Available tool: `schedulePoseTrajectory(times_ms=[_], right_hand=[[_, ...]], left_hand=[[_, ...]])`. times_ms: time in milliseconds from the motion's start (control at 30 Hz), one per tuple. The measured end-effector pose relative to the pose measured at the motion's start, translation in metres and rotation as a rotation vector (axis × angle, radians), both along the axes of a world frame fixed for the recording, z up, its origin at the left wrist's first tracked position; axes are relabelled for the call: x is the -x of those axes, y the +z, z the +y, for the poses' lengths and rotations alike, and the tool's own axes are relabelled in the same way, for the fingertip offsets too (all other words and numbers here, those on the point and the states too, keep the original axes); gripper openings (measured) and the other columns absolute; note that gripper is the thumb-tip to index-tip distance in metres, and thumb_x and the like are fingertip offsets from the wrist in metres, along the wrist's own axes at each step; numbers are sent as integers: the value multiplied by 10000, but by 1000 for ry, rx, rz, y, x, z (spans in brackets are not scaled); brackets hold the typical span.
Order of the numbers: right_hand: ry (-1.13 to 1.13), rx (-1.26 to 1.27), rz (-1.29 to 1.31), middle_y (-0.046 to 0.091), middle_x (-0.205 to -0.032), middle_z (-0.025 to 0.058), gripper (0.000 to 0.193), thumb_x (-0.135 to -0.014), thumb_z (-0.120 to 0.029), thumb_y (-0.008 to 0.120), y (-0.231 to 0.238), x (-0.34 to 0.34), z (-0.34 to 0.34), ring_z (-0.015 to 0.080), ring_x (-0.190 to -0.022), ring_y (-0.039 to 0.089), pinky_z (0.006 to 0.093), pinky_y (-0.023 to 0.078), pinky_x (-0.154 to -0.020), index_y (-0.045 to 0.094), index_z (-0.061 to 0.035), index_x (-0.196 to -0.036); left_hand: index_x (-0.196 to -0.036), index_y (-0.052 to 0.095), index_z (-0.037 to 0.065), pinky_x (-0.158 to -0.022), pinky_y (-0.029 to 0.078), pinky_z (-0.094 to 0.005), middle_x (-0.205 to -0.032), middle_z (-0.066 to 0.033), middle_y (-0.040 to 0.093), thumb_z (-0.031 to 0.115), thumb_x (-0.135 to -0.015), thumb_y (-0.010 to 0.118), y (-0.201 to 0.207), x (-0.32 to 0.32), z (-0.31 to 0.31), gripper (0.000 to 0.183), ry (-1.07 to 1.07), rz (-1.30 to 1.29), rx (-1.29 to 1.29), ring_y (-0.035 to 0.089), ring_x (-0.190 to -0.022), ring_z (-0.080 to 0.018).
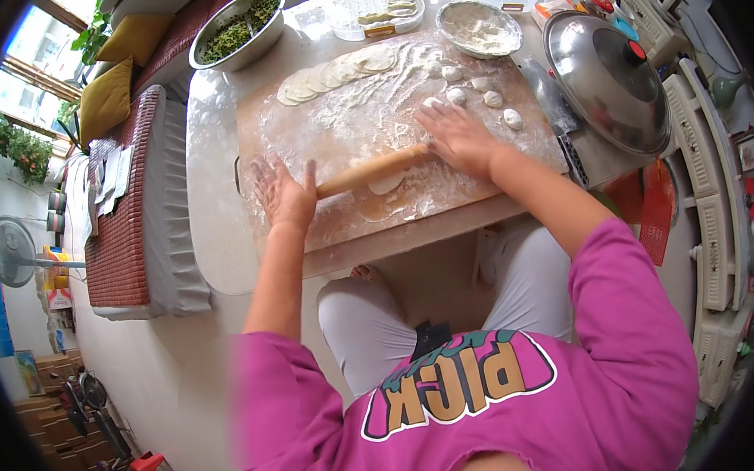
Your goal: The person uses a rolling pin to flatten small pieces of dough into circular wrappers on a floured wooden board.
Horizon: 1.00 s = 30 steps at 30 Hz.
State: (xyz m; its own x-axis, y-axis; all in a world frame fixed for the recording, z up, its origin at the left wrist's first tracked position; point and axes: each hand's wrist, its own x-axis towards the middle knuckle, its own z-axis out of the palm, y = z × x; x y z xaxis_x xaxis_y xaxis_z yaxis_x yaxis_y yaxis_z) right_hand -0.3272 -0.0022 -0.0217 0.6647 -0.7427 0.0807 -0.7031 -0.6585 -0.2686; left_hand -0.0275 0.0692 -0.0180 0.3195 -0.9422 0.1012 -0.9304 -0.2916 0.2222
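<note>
A wooden rolling pin point(369, 173) lies across a floured board point(461, 194). My left hand point(286, 192) rests at its left end with the fingers spread. Flat over the pin's right end lies my right hand point(459, 141), fingers stretched out. Neither hand wraps around the pin. Beneath the pin's middle, a small flat round of dough point(386, 185) partly shows. Several dough balls point(512, 119) sit on the board beyond my right hand. An overlapping row of thin round wrappers point(337, 76) stretches along the board's far left.
A metal bowl point(254, 53) of chopped green filling stands at the far left. Behind the board are a tray point(420, 15) of dumplings and a bowl point(485, 54) of flour. A large domed lid point(601, 92) and a knife with a patterned handle point(573, 161) lie right.
</note>
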Motion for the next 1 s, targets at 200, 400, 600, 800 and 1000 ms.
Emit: schedulePoseTrajectory(times_ms=[200,400,600,800,1000], right_hand=[[-63,-32,39,238,-1427,146,537,-922,-300,345,-5,7,6,271,-1339,174,402,120,-1094,221,-45,-1378],[-33,-121,57,228,-1429,150,566,-912,-313,368,0,26,43,286,-1337,175,390,122,-1095,211,-28,-1375],[-139,-69,67,166,-1450,150,556,-934,-317,301,7,-5,6,253,-1351,127,370,90,-1103,154,-37,-1392],[-41,-50,6,269,-1413,137,574,-882,-332,445,4,23,69,294,-1315,227,391,166,-1078,273,-63,-1358],[-102,-45,-88,416,-1291,117,541,-780,-243,585,-1,0,53,281,-1204,369,386,263,-1030,405,-125,-1277]], left_hand=[[-1367,230,-7,-1080,49,-461,-1440,-234,109,493,-859,409,-9,-2,-12,735,-117,41,-29,40,-1351,-348],[-1361,231,-25,-1084,28,-445,-1450,-221,80,500,-847,429,-7,4,27,761,-239,-42,-109,18,-1356,-333],[-1366,236,-4,-1084,25,-451,-1450,-208,100,492,-864,387,3,-8,-20,722,-76,19,38,53,-1356,-313],[-1384,211,32,-1066,-24,-507,-1459,-167,118,480,-857,412,-21,0,46,720,-216,-51,-67,59,-1360,-298],[-1404,191,108,-1067,-4,-520,-1471,-118,115,437,-810,518,-5,70,54,754,-588,-149,-61,53,-1364,-278]])
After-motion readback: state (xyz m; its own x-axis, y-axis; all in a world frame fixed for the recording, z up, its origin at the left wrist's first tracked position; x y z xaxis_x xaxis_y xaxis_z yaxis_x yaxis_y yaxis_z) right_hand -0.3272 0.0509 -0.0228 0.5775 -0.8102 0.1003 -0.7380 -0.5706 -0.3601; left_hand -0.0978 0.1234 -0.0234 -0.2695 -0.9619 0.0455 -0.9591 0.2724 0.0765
